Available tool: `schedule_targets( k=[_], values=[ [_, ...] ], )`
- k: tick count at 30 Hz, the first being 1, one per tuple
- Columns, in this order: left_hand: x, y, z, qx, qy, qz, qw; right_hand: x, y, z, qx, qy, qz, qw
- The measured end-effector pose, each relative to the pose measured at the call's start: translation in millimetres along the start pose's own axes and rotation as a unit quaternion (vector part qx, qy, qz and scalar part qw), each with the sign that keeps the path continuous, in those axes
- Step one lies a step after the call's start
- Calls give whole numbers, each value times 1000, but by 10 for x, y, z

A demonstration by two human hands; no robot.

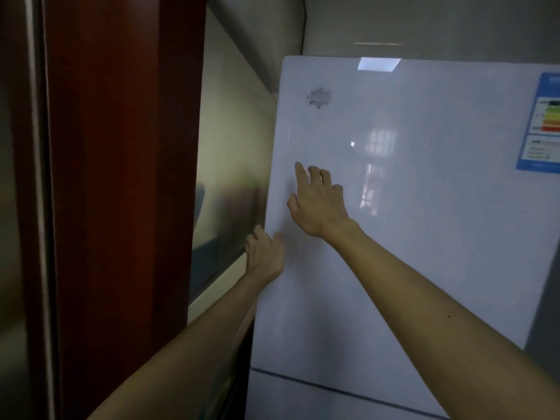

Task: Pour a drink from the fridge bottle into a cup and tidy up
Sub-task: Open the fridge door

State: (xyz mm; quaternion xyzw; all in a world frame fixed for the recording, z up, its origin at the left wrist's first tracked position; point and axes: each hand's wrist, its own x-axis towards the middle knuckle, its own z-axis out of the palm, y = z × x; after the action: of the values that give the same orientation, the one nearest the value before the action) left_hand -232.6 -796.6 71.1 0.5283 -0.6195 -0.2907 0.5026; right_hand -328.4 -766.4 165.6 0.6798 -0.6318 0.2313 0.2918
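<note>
One view only here, the wide-angle camera worn on the person's head. It sits close up to the glossy white upper fridge door (pixel 409 222), which fills the right and centre of the frame, and it looks forward and a touch downward, the door's edges leaning with the tilt and the wide lens. Both bare forearms run up from the bottom edge, so the left hand (pixel 265 256) and right hand (pixel 318 201) land mid-frame. The dark red wooden door frame (pixel 121 177) crowds the left side, very near the lens. The blue energy label (pixel 542 122) is cut by the right edge.
</note>
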Motion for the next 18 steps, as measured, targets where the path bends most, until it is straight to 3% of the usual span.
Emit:
schedule_targets(
  k=[6, 12, 18],
  values=[
    [260, -110, 153, -12, -2, -8, 1000, 288, -118, 306, -18, 59, -17, 998],
    [476, -177, 269, -157, 5, -36, 987, 750, -156, 525, -44, 147, -37, 988],
    [487, -111, 352, -197, 17, -57, 979, 953, -187, 822, -80, 216, -8, 973]
  ],
)
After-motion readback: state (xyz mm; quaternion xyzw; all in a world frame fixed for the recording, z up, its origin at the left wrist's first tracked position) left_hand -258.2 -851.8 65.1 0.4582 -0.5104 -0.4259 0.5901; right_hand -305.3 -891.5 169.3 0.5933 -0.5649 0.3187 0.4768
